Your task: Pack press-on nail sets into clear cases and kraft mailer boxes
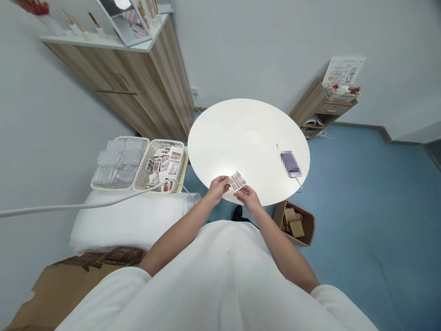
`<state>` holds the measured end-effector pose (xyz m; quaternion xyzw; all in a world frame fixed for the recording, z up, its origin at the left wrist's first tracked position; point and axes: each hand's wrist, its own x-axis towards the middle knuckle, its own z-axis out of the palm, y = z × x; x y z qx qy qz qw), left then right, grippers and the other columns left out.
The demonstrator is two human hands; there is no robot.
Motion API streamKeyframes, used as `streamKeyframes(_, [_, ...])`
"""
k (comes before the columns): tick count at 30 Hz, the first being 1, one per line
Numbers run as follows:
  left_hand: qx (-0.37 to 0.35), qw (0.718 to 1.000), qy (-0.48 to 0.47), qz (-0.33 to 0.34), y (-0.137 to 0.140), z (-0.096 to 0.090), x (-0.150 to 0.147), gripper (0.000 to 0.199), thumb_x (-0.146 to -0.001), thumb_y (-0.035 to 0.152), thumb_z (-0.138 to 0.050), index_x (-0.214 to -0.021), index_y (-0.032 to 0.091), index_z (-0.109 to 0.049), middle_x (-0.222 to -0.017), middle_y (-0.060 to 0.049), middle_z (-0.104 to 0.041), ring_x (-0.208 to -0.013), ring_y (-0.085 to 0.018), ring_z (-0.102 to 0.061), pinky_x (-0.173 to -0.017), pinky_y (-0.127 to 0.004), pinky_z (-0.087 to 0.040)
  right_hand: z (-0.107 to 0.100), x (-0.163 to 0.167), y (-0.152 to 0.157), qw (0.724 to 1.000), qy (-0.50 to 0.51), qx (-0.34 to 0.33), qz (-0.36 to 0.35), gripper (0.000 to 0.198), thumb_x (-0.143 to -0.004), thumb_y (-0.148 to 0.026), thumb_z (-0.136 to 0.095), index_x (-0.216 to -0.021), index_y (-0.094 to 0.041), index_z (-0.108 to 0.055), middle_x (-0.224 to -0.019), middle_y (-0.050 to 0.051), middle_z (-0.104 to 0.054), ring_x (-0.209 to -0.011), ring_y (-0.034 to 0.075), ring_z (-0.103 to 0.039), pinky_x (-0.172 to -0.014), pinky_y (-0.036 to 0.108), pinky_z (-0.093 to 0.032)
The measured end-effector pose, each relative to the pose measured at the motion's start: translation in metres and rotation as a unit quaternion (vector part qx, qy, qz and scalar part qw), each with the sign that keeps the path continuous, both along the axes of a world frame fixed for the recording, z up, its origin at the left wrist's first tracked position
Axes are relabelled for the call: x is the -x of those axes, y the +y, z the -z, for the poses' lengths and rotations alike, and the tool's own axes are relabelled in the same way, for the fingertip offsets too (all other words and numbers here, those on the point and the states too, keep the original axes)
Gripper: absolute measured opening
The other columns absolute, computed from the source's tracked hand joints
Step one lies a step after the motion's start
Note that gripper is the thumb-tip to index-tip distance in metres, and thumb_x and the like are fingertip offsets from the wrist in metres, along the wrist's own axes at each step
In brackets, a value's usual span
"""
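A small card of press-on nails [237, 180], laid out in rows, is held above the near edge of the white round table [241, 133]. My left hand [218, 189] pinches the card's left side between thumb and fingers. At its lower right edge, my right hand [249, 199] grips the same card with the fingertips. Both forearms reach forward from my white top, and the card is tilted a little. Details of the separate nails are too small to make out.
Left of the table stand a basket of packed nail sets [165, 168] and a basket of clear plastic boxes [120, 161]. A phone with a cable [290, 163] lies on the table's right. A carton of small boxes [295, 223] sits on the floor. A white cable [86, 205] crosses at left.
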<state>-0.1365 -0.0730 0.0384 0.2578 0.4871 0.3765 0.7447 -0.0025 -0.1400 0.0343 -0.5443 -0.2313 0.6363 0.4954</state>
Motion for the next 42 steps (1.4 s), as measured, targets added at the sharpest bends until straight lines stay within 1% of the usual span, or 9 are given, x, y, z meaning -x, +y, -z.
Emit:
streamKeyframes(6, [0.020, 0.999, 0.035, 0.009, 0.001, -0.002, -0.037, 0.025, -0.060, 0.031, -0.070, -0.074, 0.016, -0.055, -0.077, -0.004, -0.063, -0.079, -0.015, -0.062, -0.066, -0.025, -0.040, 0.003, -0.042, 0.020, 0.998, -0.001, 0.007, 0.069, 0.035, -0.057, -0.037, -0.074, -0.080, -0.020, -0.055, -0.073, -0.002, -0.062, -0.066, 0.012, -0.063, -0.070, 0.029, -0.048])
streamKeyframes(10, [0.003, 0.994, 0.094, 0.048, 0.004, 0.003, -0.055, 0.026, -0.060, 0.034, -0.070, -0.074, 0.017, -0.055, -0.081, -0.004, -0.064, -0.087, -0.018, -0.062, -0.069, -0.027, -0.039, 0.002, -0.071, 0.034, 0.996, -0.015, -0.004, 0.087, 0.032, -0.058, -0.036, -0.073, -0.080, -0.021, -0.055, -0.070, -0.003, -0.059, -0.061, 0.010, -0.059, -0.069, 0.030, -0.049])
streamKeyframes(13, [-0.012, 0.991, 0.118, 0.070, 0.010, 0.004, -0.062, 0.029, -0.064, 0.041, -0.067, -0.080, 0.018, -0.058, -0.089, -0.006, -0.064, -0.092, -0.019, -0.061, -0.071, -0.027, -0.040, 0.003, -0.093, 0.043, 0.997, -0.023, -0.015, 0.076, 0.029, -0.059, -0.035, -0.071, -0.080, -0.021, -0.057, -0.069, -0.005, -0.057, -0.057, 0.008, -0.054, -0.068, 0.029, -0.049])
streamKeyframes(16, [-0.037, 0.986, 0.151, 0.062, 0.021, 0.000, -0.066, 0.034, -0.069, 0.047, -0.061, -0.089, 0.020, -0.060, -0.097, -0.008, -0.064, -0.092, -0.019, -0.061, -0.072, -0.028, -0.041, 0.007, -0.113, 0.051, 0.999, -0.027, -0.012, 0.039, 0.027, -0.059, -0.034, -0.070, -0.080, -0.021, -0.060, -0.070, -0.005, -0.058, -0.057, 0.007, -0.053, -0.068, 0.028, -0.048])
streamKeyframes(20, [-0.087, 0.970, 0.209, 0.094, 0.034, -0.006, -0.070, 0.032, -0.069, 0.044, -0.062, -0.090, 0.021, -0.066, -0.091, -0.007, -0.066, -0.084, -0.018, -0.061, -0.072, -0.029, -0.041, 0.012, -0.131, 0.061, 0.999, -0.032, -0.004, -0.019, 0.024, -0.059, -0.033, -0.069, -0.079, -0.020, -0.063, -0.073, -0.003, -0.061, -0.060, 0.008, -0.054, -0.068, 0.028, -0.047])
streamKeyframes(24, [-0.102, 0.961, 0.215, 0.137, 0.040, -0.006, -0.074, 0.023, -0.066, 0.039, -0.065, -0.078, 0.019, -0.069, -0.074, -0.005, -0.066, -0.071, -0.016, -0.058, -0.068, -0.030, -0.041, 0.013, -0.140, 0.073, 0.997, -0.044, -0.014, -0.057, 0.021, -0.060, -0.032, -0.068, -0.076, -0.020, -0.066, -0.069, -0.002, -0.062, -0.058, 0.008, -0.052, -0.066, 0.028, -0.046])
streamKeyframes(27, [-0.107, 0.960, 0.209, 0.152, 0.039, -0.002, -0.076, 0.020, -0.065, 0.037, -0.066, -0.072, 0.018, -0.068, -0.066, -0.004, -0.064, -0.065, -0.015, -0.056, -0.066, -0.030, -0.042, 0.013, -0.142, 0.080, 0.996, -0.062, -0.019, -0.053, 0.020, -0.060, -0.032, -0.068, -0.075, -0.019, -0.066, -0.067, -0.002, -0.061, -0.058, 0.008, -0.051, -0.065, 0.028, -0.045])
streamKeyframes(32, [-0.090, 0.960, 0.205, 0.167, 0.038, 0.000, -0.078, 0.025, -0.065, 0.041, -0.066, -0.072, 0.017, -0.066, -0.068, -0.004, -0.064, -0.067, -0.015, -0.057, -0.066, -0.029, -0.041, 0.012, -0.141, 0.085, 0.996, -0.078, -0.024, -0.024, 0.023, -0.060, -0.034, -0.069, -0.078, -0.019, -0.065, -0.072, -0.001, -0.062, -0.067, 0.010, -0.054, -0.070, 0.029, -0.045])
streamKeyframes(42, [-0.086, 0.973, 0.168, 0.136, 0.044, 0.007, -0.074, 0.020, -0.067, 0.036, -0.065, -0.072, 0.017, -0.063, -0.066, -0.002, -0.061, -0.065, -0.012, -0.056, -0.068, -0.028, -0.041, 0.019, -0.135, 0.082, 0.997, -0.075, -0.032, -0.002, 0.036, -0.064, -0.038, -0.067, -0.096, -0.022, -0.062, -0.086, 0.001, -0.061, -0.074, 0.011, -0.056, -0.079, 0.033, -0.046])
